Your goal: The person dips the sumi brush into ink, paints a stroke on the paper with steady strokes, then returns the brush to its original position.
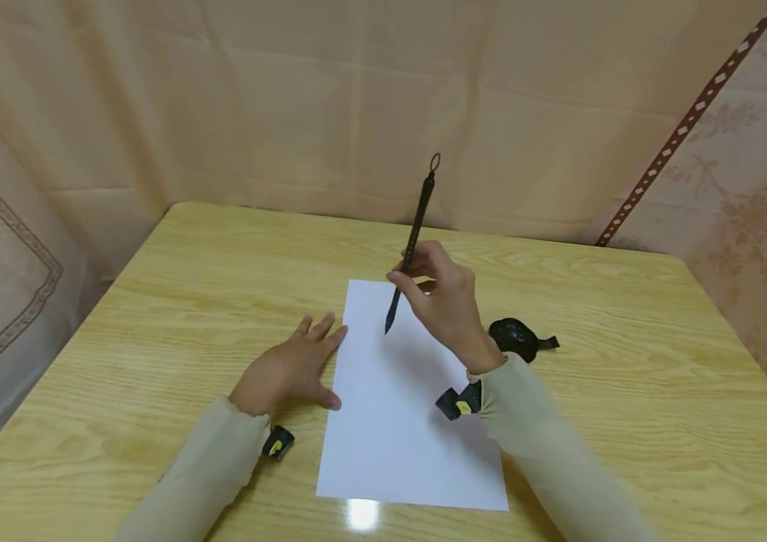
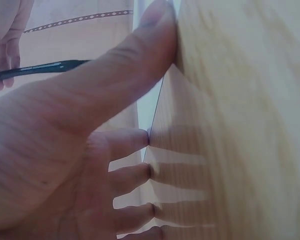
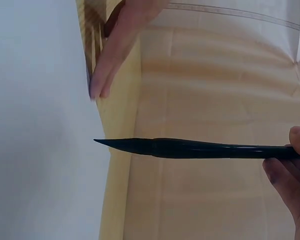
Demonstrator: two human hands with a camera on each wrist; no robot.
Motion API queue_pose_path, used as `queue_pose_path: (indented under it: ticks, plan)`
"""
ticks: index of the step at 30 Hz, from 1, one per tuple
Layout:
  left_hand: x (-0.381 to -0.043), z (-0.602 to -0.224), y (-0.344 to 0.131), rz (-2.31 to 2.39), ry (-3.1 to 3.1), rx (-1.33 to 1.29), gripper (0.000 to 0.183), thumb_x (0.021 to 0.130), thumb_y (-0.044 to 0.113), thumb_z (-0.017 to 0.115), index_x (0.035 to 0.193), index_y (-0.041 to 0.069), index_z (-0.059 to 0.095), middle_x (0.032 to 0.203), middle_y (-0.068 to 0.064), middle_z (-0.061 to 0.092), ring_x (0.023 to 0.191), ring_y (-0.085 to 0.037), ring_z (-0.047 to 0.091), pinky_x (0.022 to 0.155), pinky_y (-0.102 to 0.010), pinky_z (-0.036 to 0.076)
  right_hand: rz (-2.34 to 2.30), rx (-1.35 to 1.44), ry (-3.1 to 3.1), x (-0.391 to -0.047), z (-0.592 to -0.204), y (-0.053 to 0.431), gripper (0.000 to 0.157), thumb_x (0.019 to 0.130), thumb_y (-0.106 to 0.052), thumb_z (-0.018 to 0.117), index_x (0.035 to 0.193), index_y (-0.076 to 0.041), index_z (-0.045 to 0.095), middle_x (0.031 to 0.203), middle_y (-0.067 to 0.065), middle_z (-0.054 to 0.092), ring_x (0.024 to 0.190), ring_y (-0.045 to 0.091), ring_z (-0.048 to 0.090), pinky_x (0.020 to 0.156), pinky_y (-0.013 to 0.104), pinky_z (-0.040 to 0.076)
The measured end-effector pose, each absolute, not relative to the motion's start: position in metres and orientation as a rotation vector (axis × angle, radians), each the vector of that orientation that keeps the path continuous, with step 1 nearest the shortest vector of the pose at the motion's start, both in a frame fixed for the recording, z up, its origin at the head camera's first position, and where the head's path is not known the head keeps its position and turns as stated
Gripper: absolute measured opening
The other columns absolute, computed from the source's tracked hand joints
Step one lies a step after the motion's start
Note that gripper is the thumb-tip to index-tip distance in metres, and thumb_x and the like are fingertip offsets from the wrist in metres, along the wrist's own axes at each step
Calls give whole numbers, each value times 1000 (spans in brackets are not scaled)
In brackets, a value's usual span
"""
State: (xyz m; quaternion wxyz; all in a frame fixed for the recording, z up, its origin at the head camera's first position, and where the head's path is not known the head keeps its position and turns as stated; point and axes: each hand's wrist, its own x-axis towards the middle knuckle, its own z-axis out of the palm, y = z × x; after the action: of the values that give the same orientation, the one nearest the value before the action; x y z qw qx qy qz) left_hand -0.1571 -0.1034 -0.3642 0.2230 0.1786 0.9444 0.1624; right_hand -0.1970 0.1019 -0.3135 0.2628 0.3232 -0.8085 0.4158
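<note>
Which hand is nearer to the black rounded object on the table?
Right. In the head view, the right hand, holding the brush, is just left of the black rounded object; the left hand is farther left, at the edge of the paper.

1 sheet [image 1: 403,455] lies on the counter [image 1: 627,361], running from its middle toward the near side. The left grip [image 1: 291,369] rests on the counter at the sheet's left edge. Above the sheet's far half, the right grip [image 1: 447,297] holds a brush [image 1: 418,226], tip down and apart from the sheet. Right of that grip lies a lump [image 1: 513,339]. Cloth [image 1: 356,113] hangs behind the counter.
</note>
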Motion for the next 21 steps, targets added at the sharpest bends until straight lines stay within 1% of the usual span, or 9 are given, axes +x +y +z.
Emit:
queue_pose_path:
  ticks: [8,13,21]
  plan:
    - [-157,-364,-103,448,2603,493,106,63,42,77,144,14,15,151,-10,0,135,-39,-4,100,-57,25,1164,878,-2197,-194,-320,89,25,80,-14,67,98,-4,53,81,5,66,72,11,65,55,18,50]
    - [-158,-363,-102,459,2586,489,106,64,41,77,145,15,14,151,-10,-2,135,-39,-5,101,-57,23,1186,875,-2196,-191,-325,86,24,80,-13,66,97,-4,53,80,6,66,71,13,65,55,18,50]
    - [-159,-363,-103,453,2585,491,105,64,41,77,145,14,15,151,-11,-1,134,-40,-4,101,-58,22,1201,894,-2192,-190,-330,82,23,81,-14,66,98,-4,53,80,6,66,71,13,65,55,23,51]
